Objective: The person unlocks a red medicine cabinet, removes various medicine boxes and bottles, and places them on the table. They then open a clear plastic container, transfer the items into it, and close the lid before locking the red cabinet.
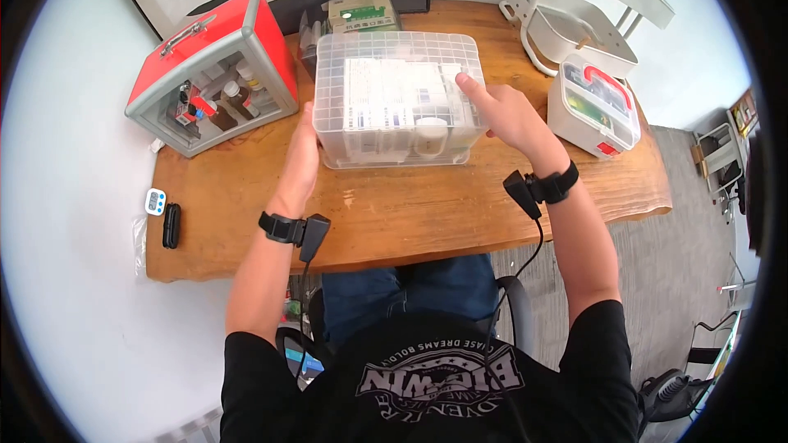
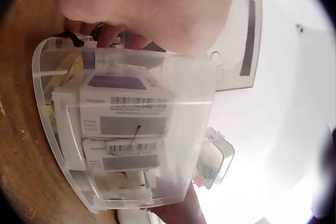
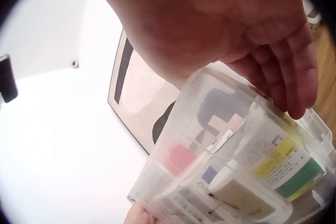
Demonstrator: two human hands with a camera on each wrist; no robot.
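Note:
A clear plastic box (image 1: pixel 332 148) stands at the table's middle, its grid-patterned face up and its wide rim toward the table. White cartons (image 1: pixel 386 98) and a white bottle (image 1: pixel 430 138) show through it. My left hand (image 1: pixel 302 160) lies flat along the box's left side; its fingertips are partly hidden in the left wrist view, near the rim (image 2: pixel 44 103). The thumb of my right hand (image 1: pixel 513 119) rests on the top right edge, and its fingers reach down the right side, fairly straight in the right wrist view. A yellow-green carton (image 3: pixel 289 169) shows inside there.
A red-and-grey medicine case (image 1: pixel 217 74) stands left, a white box with a red handle (image 1: pixel 593 107) right. Behind are a green carton (image 1: pixel 361 12) and a white rack (image 1: pixel 574 25). A small timer (image 1: pixel 155 202) and black case (image 1: pixel 171 226) lie near the left edge.

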